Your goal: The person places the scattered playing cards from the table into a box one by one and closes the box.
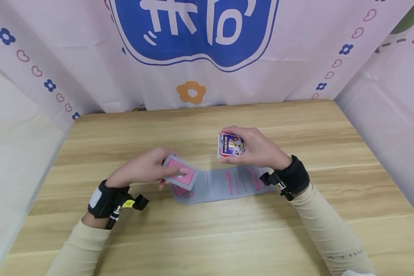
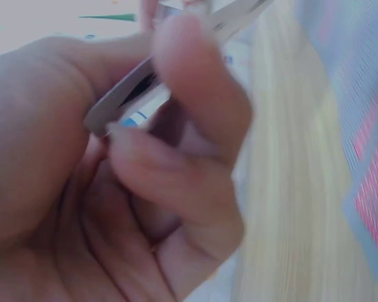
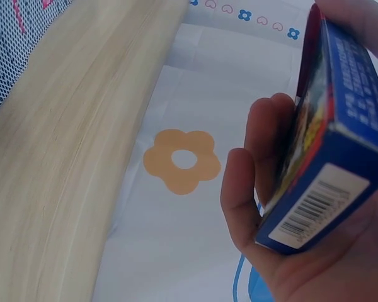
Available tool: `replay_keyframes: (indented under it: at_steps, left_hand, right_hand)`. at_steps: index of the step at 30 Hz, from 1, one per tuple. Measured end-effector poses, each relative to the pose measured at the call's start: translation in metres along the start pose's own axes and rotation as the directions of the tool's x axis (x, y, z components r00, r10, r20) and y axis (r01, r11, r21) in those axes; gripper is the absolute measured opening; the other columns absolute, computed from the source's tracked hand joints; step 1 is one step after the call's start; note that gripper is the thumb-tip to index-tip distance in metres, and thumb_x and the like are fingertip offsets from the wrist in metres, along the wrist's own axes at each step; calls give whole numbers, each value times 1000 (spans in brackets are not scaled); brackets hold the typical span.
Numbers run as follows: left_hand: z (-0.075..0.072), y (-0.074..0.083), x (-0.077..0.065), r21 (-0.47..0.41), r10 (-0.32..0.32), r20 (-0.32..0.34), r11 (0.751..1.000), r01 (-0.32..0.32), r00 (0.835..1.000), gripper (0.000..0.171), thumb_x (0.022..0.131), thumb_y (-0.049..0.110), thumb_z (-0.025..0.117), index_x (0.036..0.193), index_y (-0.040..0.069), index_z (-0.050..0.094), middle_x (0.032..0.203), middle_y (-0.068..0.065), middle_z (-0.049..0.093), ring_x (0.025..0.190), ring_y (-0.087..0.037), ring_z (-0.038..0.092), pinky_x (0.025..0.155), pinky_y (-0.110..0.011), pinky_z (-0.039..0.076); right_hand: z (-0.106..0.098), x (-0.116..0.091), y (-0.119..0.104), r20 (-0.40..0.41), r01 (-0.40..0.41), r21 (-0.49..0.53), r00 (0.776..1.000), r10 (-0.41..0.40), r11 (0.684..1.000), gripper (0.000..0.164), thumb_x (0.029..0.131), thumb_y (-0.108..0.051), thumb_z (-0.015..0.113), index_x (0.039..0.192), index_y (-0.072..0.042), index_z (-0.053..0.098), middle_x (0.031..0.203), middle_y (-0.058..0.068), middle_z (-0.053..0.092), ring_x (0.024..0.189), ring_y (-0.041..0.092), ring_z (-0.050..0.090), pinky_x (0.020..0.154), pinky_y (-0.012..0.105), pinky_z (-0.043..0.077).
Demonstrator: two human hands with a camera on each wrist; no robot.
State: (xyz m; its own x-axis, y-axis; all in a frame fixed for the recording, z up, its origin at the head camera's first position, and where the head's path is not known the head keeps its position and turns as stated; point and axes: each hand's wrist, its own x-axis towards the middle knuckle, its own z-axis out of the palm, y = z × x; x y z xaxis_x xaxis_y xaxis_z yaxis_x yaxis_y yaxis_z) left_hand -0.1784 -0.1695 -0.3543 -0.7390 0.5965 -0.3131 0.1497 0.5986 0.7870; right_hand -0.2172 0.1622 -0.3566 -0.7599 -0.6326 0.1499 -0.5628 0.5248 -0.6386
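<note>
My left hand (image 1: 143,166) grips a small stack of playing cards (image 1: 175,166) with pink patterned backs and pale borders, thumb on top. In the left wrist view the stack's grey edge (image 2: 123,97) shows between the thumb and curled fingers. Under and beside it, a row of overlapping playing cards (image 1: 217,188) lies face down across the table. My right hand (image 1: 260,149) holds a card box (image 1: 233,145) above the far side of the row. The right wrist view shows the box's blue side and a barcode label (image 3: 318,204).
The wooden table (image 1: 207,237) ends at a back edge against a white cloth (image 1: 100,88) with a blue emblem and an orange flower (image 1: 191,92). Black wrist straps with small cameras sit on both wrists, the right one (image 1: 293,176) overlapping the row's right end.
</note>
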Motion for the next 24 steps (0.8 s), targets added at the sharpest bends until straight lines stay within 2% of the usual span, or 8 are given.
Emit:
replay_keyframes:
  at_steps: [5, 9, 14, 18, 24]
  left_hand:
    - [-2, 13, 7, -132, 1, -98, 991, -14, 995, 23, 105, 28, 67, 114, 7, 62, 74, -9, 66, 55, -21, 58, 52, -26, 49]
    - [-3, 20, 16, -216, -20, -159, 976, -15, 987, 25, 106, 31, 64, 116, 8, 60, 78, -10, 64, 59, -15, 55, 54, -24, 47]
    - [-2, 22, 28, -320, -41, -187, 947, -21, 982, 34, 106, 39, 64, 117, 7, 60, 73, -7, 63, 58, -15, 54, 55, -24, 48]
    - [0, 21, 36, -365, -41, -199, 930, -35, 979, 32, 106, 37, 64, 120, 8, 63, 71, -3, 63, 56, -14, 54, 54, -23, 47]
    - [7, 24, 46, -420, -24, -187, 906, -58, 982, 32, 106, 33, 63, 122, 5, 61, 69, -3, 63, 54, -16, 53, 53, -23, 45]
  right_hand:
    - [1, 0, -2, -4, 11, 1, 1000, -11, 1000, 75, 79, -34, 93, 142, -10, 60, 117, 4, 72, 93, 16, 67, 80, 31, 58]
    - [1, -1, -3, -3, 20, -6, 1000, -20, 1000, 74, 79, -33, 94, 141, -10, 60, 116, 4, 72, 92, 15, 67, 79, 30, 58]
    - [3, -1, -3, -5, 24, -19, 1000, -24, 1000, 74, 79, -33, 94, 141, -10, 60, 117, 5, 72, 90, 15, 66, 77, 29, 57]
    - [4, -1, -4, -1, 30, -25, 1000, -30, 999, 76, 78, -33, 94, 141, -9, 60, 120, 6, 73, 88, 15, 65, 75, 28, 56]
    - [5, -1, -4, 5, 39, -31, 999, -39, 999, 78, 77, -37, 94, 142, -11, 60, 118, 4, 73, 88, 13, 65, 75, 27, 56]
